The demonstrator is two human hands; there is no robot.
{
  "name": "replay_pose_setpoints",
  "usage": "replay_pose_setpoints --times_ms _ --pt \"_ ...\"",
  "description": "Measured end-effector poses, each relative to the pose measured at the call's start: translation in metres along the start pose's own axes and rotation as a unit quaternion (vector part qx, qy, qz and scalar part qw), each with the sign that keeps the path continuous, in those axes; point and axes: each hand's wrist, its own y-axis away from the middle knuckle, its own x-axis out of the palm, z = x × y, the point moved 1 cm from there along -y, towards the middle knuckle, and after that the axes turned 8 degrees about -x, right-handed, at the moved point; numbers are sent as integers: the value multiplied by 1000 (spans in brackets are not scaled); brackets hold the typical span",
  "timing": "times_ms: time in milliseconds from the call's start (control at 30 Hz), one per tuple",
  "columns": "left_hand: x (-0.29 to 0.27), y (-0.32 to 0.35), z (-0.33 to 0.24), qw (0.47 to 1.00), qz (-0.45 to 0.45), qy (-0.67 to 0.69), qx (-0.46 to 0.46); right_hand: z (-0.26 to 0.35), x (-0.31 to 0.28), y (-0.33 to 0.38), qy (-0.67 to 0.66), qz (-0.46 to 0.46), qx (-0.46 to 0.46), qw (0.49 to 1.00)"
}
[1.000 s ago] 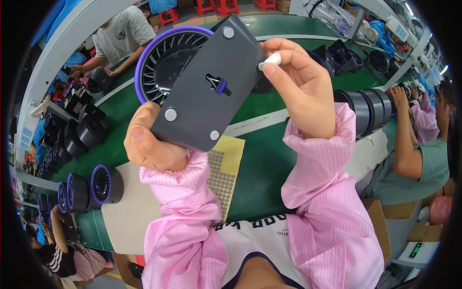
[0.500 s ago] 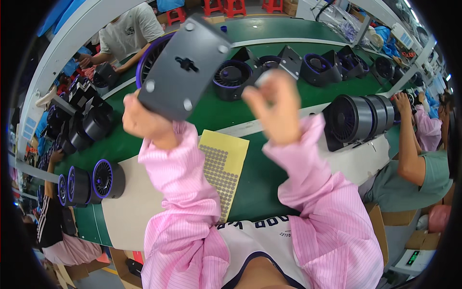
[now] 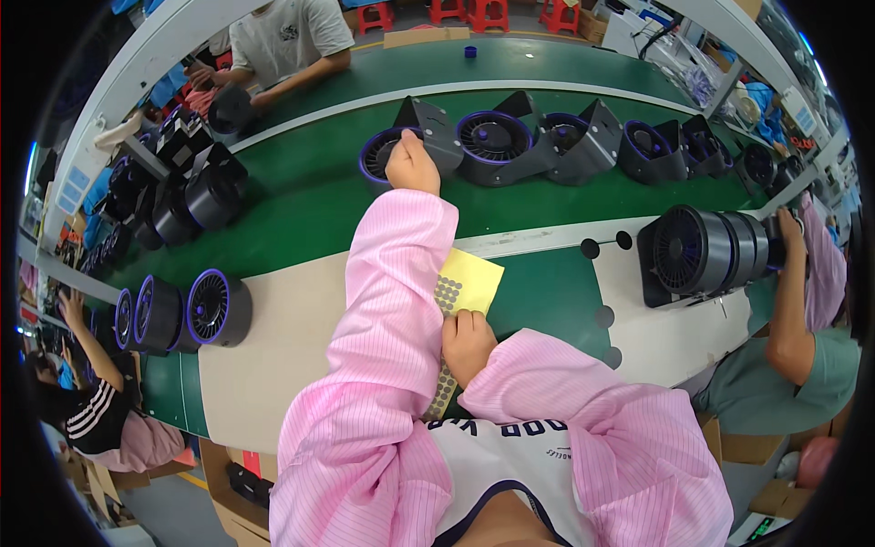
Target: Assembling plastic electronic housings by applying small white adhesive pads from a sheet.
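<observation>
Green matting covers the long conveyor belt [image 3: 301, 210], a smooth, faintly glossy surface edged by a pale strip; nearer the person it meets a bare cream worktop [image 3: 273, 337]. Along the belt stands a row of round fan units in matte black plastic, each with a purple rim and fine radial vanes.

The left hand [image 3: 412, 166], sleeved in pink pinstriped cloth, reaches far out onto the belt and rests closed on the first fan unit [image 3: 401, 146] of that row, at the edge of its flat, angular black base plate. Fingers curl over the part; how firmly they grip cannot be told from here.

The right hand [image 3: 467, 342] lies close to the body on the yellow sticker sheet [image 3: 465, 283]. This sheet is thin paper, rectangular, dotted with a grid of small round dark pads. Fingertips are bent down and pressed against the sheet's dotted area; whether a pad is pinched between them cannot be told.

Three more ring-shaped fans [image 3: 187, 312] stand together on the worktop's left. A larger black cylindrical stack [image 3: 706, 251] sits at right, with loose dark discs [image 3: 602, 314] on the surface beside it.
</observation>
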Motion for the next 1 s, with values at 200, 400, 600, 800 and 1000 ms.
replay_pose_setpoints --times_ms 200,400,600,800,1000 --pt "-57 -67 -19 992 -88 86 -30 7 5 -7 31 48 19 998" --pt "-115 -134 33 956 -291 -39 14 -6 18 -7 41 117 47 991" --pt "-148 -247 137 976 -185 -86 78 0 8 -8 -92 137 49 985" --pt "-101 -198 135 969 -27 -235 66 -34 -12 -21 -290 114 68 948" --pt "-87 -148 39 946 -292 -135 38 -68 -59 -52 -479 153 68 861"
